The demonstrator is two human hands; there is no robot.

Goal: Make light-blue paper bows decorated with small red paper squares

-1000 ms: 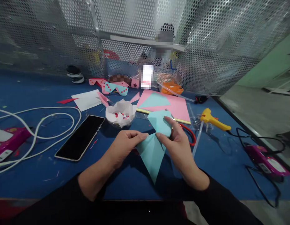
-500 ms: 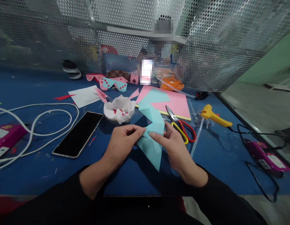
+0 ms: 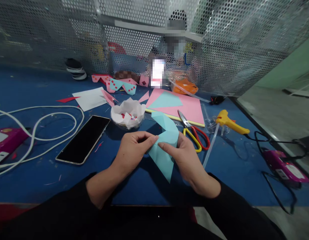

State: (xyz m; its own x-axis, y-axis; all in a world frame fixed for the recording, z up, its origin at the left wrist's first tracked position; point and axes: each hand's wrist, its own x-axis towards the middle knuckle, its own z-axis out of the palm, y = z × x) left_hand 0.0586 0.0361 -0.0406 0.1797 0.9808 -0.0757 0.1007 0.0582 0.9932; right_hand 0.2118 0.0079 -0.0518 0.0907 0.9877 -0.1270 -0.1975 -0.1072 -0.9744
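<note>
A light blue piece of paper [image 3: 164, 161], cut and creased into a zigzag outline, is held up between both hands above the table. My left hand [image 3: 130, 150] pinches its left edge between thumb and forefinger. On the other side my right hand [image 3: 185, 156] grips it, the thumb lying across the front and the fingers partly hidden behind. Just right of that hand lie scissors [image 3: 194, 133] with one red and one yellow handle, blades pointing to the back left. Beyond the paper, a bowl [image 3: 128, 113] lined with white paper holds small red and white bits.
A phone [image 3: 84, 140] and a white cable [image 3: 44, 121] lie at left. Pink sheets [image 3: 191, 108] are stacked behind the scissors. At right are a yellow glue gun [image 3: 230, 121] and a purple power strip [image 3: 284, 168]. Paper glasses [image 3: 121, 86] stand near the perforated metal screen [image 3: 134, 41].
Both hands still hold the blue paper, which appears slightly farther right and a little more tilted. The whole view has shifted slightly; the things on the table look unmoved.
</note>
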